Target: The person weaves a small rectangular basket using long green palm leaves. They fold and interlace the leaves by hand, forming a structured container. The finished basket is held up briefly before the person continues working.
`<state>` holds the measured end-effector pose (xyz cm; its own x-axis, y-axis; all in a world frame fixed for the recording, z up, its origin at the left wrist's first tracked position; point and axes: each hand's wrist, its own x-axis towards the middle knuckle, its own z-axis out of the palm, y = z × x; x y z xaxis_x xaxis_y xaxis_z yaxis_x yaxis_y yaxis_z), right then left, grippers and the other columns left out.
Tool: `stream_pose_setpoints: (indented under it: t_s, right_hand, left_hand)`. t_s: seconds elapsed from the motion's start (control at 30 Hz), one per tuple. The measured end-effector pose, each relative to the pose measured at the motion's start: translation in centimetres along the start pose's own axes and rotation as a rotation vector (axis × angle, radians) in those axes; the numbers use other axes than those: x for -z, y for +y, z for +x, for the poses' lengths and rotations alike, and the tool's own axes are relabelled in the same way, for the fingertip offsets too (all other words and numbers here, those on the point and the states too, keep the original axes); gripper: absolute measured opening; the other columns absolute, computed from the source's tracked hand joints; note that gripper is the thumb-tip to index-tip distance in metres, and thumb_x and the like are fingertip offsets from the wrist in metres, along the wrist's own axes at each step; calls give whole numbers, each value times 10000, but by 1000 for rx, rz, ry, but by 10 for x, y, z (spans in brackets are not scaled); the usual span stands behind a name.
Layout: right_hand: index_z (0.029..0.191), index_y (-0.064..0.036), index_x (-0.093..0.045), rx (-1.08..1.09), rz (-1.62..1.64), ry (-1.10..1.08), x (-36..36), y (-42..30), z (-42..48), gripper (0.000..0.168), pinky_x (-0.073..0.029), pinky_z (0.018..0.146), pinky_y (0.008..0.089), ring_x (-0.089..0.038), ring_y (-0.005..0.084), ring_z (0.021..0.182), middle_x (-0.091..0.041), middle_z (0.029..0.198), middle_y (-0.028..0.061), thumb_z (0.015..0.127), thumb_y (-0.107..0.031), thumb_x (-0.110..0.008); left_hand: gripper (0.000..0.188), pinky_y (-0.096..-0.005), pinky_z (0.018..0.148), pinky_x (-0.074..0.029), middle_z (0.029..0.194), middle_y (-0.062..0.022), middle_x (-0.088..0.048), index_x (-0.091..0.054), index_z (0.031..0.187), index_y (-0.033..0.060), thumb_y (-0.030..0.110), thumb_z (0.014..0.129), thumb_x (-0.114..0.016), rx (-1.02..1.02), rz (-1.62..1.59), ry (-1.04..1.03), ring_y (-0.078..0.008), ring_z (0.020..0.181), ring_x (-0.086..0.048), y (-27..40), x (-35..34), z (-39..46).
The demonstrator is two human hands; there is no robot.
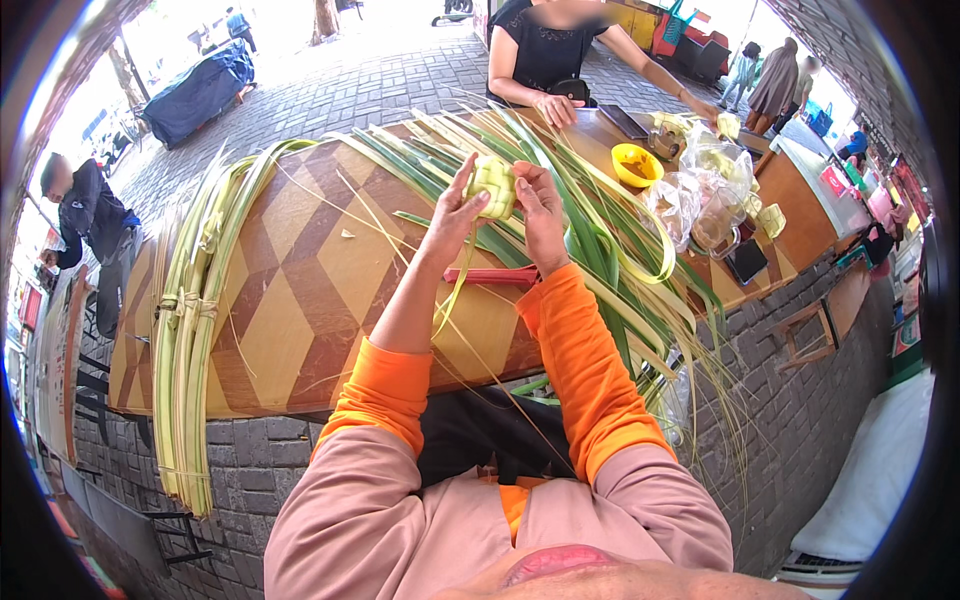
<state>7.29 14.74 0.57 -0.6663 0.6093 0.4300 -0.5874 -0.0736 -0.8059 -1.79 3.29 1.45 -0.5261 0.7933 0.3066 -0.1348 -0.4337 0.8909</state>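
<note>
Between my two hands, above the table, is a woven palm-leaf pouch (pixel 493 187), pale green and roughly diamond-shaped. My left hand (pixel 454 214) grips its left side, with the thumb across the front. At its right edge, my right hand (pixel 541 210) pinches the weave or a strip of it between thumb and fingers. A loose leaf strip (pixel 455 296) trails from the pouch past my left wrist. Beneath my forearms lies a red-handled tool (pixel 491 276), its far end hidden by my right wrist. Long green and yellow palm leaves (pixel 600 255) spread under and beyond my hands.
A tied bundle of leaf strips (pixel 184 322) hangs over the left edge of the patterned table (pixel 281 300). To the right are a yellow bowl (pixel 637 165), plastic bags (pixel 701 187), a clear mug (pixel 718 225) and phones (pixel 745 262). Across the table, a person (pixel 551 60) reaches toward more pouches.
</note>
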Motion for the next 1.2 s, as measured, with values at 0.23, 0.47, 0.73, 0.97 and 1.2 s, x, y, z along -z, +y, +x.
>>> stream_pose_setpoints:
  t_s: [0.23, 0.47, 0.73, 0.97, 1.2]
  right_hand:
    - [1228, -20, -456, 80, -85, -63, -13, -7, -6, 415, -454, 881, 307, -555, 172, 1009, -545, 1138, 89, 847, 1, -616]
    - [1227, -7, -454, 347, -692, -3, -6, 8, -6, 486, -488, 872, 359, -583, 293, 1051, -539, 1166, 178, 776, 83, -610]
    - [1175, -9, -516, 93, -385, -170, -10, 4, -8, 444, -489, 871, 349, -584, 292, 1055, -532, 1199, 149, 763, 157, -525]
    - [1123, -21, -544, 439, -727, -62, -19, -10, -13, 435, -477, 865, 350, -594, 289, 1005, -566, 1122, 127, 735, 172, -506]
    - [1106, -34, -528, 370, -805, -155, -16, 5, -11, 394, -490, 825, 406, -583, 355, 971, -562, 1060, 169, 752, 138, -532]
  left_hand:
    - [654, -329, 797, -550, 1276, -132, -559, -206, 1509, 141, 171, 955, -553, 151, 153, 70, -206, 1060, -610, 12, 6, 0]
    - [836, -389, 1081, -304, 1414, -281, -392, -79, 1527, 121, 365, 908, -585, -237, 703, 49, -381, 1324, -389, -9, -7, -4]
    - [939, -376, 1047, -343, 1411, -257, -403, -64, 1524, 89, 378, 852, -653, -127, 645, 131, -341, 1297, -417, -12, 7, 2]
    - [873, -472, 908, -446, 1196, -233, -518, -205, 1504, 261, 228, 801, -721, -145, 1109, 230, -399, 1095, -534, -9, 8, 0]
    - [708, -480, 874, -444, 1203, -209, -459, -403, 1397, 312, 217, 768, -716, -130, 1512, 196, -389, 1064, -512, -26, 12, 1]
